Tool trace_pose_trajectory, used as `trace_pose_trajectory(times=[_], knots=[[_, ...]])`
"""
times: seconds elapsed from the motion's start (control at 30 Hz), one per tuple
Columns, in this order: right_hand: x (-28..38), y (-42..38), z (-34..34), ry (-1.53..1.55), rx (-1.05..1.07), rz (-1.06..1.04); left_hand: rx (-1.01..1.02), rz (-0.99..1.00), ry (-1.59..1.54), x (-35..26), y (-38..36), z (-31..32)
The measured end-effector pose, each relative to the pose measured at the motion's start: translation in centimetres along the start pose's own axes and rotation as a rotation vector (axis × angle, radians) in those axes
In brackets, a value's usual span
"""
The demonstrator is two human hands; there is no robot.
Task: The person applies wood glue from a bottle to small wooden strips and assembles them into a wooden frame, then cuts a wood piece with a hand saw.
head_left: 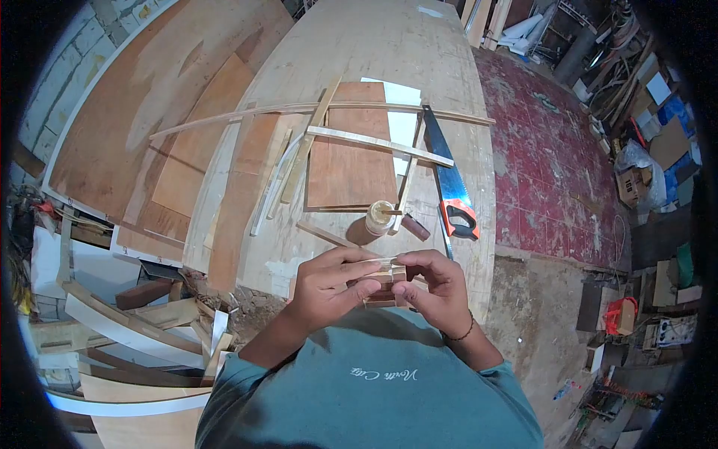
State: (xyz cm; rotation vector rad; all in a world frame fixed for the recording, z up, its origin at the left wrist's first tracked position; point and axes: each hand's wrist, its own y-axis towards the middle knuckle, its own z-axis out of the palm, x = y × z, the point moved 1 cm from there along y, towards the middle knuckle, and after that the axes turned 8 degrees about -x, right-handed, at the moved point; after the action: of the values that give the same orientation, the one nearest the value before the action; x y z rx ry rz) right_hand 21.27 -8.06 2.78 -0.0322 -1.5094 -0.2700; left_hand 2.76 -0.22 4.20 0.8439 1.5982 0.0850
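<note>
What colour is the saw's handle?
The saw has an orange and black handle, seen best in the head view.

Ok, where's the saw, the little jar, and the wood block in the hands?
saw [449,182]: head view, middle of the blade.
jar [378,218]: head view, its side, near the top.
wood block [386,278]: head view, its front face between both hands.
</note>
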Motion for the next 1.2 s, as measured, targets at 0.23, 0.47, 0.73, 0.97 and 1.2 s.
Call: trace_pose_trajectory(times=[0.23,0.47,0.73,0.97,1.2], knots=[[0.2,-0.1,-0.1,0.004,0.002,0.003,-0.018,0.009,0.013,-0.1,0.0,0.1],[0.0,0.0,-0.1,0.002,0.013,-0.016,-0.097,-0.096,-0.091,0.2,-0.4,0.5],[0.0,0.3,0.4,0.013,-0.010,-0.141,0.030,-0.203,-0.142,0.2,0.1,-0.5],[0.4,0.7,-0.2,-0.159,0.065,-0.228,0.056,-0.046,-0.051,-0.2,0.2,-0.3],[0.6,0.6,-0.2,-0.193,0.047,-0.264,0.042,-0.049,-0.048,-0.6,0.2,0.0]])
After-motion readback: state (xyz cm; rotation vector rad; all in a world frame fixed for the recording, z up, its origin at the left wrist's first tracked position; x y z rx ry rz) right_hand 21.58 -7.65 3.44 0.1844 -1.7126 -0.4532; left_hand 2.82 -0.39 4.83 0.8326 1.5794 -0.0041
